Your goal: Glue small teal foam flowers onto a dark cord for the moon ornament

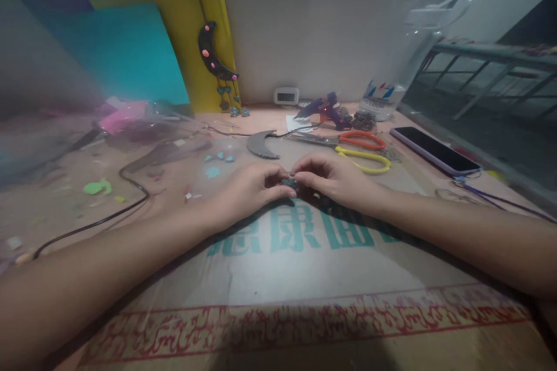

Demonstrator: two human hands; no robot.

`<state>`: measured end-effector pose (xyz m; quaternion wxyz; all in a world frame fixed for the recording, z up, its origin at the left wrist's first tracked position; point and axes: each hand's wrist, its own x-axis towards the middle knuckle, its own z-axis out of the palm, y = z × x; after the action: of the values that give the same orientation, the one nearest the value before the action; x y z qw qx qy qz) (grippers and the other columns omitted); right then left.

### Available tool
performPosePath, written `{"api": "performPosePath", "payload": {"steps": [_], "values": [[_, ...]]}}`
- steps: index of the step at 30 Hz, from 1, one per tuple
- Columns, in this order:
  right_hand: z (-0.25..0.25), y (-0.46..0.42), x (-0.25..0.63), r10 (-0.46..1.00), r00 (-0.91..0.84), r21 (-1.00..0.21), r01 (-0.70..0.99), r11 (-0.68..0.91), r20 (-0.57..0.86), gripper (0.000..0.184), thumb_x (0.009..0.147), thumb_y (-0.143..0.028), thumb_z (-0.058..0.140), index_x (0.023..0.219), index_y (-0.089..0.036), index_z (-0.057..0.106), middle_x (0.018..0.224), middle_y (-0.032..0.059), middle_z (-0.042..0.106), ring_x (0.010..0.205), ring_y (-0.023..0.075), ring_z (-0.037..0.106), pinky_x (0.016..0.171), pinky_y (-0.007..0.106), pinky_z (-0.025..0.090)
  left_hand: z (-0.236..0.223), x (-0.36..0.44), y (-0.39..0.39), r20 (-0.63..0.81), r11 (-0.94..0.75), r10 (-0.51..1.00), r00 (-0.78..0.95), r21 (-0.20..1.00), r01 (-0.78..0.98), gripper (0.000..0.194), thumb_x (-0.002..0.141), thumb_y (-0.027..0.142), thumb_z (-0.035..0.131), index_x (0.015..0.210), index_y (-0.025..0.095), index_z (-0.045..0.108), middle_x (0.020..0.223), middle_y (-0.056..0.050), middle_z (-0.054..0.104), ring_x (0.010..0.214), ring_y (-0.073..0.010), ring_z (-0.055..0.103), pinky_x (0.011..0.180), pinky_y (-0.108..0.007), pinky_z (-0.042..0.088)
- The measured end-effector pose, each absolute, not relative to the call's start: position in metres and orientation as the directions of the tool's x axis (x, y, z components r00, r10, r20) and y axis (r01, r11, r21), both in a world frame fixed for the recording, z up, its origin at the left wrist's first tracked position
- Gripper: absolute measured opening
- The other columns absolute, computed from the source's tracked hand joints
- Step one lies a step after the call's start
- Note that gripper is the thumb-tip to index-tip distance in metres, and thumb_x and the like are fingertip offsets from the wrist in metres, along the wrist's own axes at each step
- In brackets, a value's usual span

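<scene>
My left hand point(265, 182) pinches a small teal piece point(289, 183) between thumb and fingers, low over the table's middle. Its exact shape is mostly covered by my fingertips. My right hand point(324, 178) meets it from the other side, thumb and forefinger pinched together at the piece's upper edge; whatever is between them is too small to make out. Just beyond the hands lies a grey crescent moon cutout point(261, 145). Scissors point(361, 142) with one orange and one yellow handle rest behind my right hand. Small light-blue cutouts point(213, 172) lie to the left.
A purple glue gun point(324, 109) with a lit red light stands at the back, near a small white digital display point(286, 95). A phone point(435, 151) lies at right. A dark moon ornament point(211, 52) hangs before yellow card. A black cord point(130, 206) and green scraps point(98, 187) are at left.
</scene>
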<state>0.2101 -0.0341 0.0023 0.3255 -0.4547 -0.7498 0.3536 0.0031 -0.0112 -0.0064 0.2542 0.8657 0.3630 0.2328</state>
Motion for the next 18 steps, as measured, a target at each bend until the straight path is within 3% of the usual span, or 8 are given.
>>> {"api": "performPosePath", "payload": {"steps": [5, 10, 13, 18], "values": [[0.005, -0.035, 0.208, 0.897, -0.410, -0.793, 0.487, 0.367, 0.164, 0.018, 0.084, -0.034, 0.063, 0.081, -0.016, 0.066, 0.066, -0.0009, 0.062, 0.056, 0.0097, 0.052, 0.052, 0.023, 0.039, -0.005, 0.003, -0.012, 0.216, -0.616, 0.743, 0.634, 0.591, 0.521, 0.025, 0.085, 0.041, 0.066, 0.078, 0.017, 0.065, 0.067, 0.003, 0.059, 0.065, -0.0125, 0.052, 0.058, -0.024, 0.033], [0.004, -0.033, 0.211, 0.935, -0.349, -0.907, 0.367, 0.205, 0.070, 0.024, 0.087, -0.042, 0.059, 0.087, -0.018, 0.060, 0.061, -0.0027, 0.061, 0.048, 0.0093, 0.050, 0.045, 0.022, 0.037, -0.005, 0.004, -0.010, 0.251, -0.604, 0.739, 0.625, 0.659, 0.449, 0.031, 0.078, 0.042, 0.072, 0.097, 0.018, 0.067, 0.081, 0.000, 0.067, 0.074, -0.0151, 0.059, 0.065, -0.025, 0.042], [0.004, -0.028, 0.215, 0.955, -0.275, -0.923, 0.326, 0.204, 0.114, 0.025, 0.086, -0.043, 0.061, 0.084, -0.018, 0.058, 0.056, -0.0050, 0.055, 0.047, 0.0087, 0.048, 0.045, 0.022, 0.036, -0.006, 0.004, -0.009, 0.214, -0.520, 0.778, 0.590, 0.746, 0.416, 0.033, 0.080, 0.042, 0.070, 0.102, 0.017, 0.067, 0.088, -0.002, 0.070, 0.078, -0.0164, 0.063, 0.069, -0.026, 0.047], [0.005, -0.025, 0.216, 0.957, -0.244, -0.918, 0.320, 0.234, 0.158, 0.026, 0.085, -0.042, 0.062, 0.081, -0.017, 0.057, 0.057, -0.0050, 0.054, 0.049, 0.0084, 0.047, 0.047, 0.022, 0.037, -0.007, 0.003, -0.006, 0.212, -0.509, 0.776, 0.594, 0.767, 0.392, 0.026, 0.086, 0.039, 0.063, 0.100, 0.018, 0.070, 0.095, -0.003, 0.074, 0.084, -0.0171, 0.066, 0.076, -0.027, 0.049]]}}
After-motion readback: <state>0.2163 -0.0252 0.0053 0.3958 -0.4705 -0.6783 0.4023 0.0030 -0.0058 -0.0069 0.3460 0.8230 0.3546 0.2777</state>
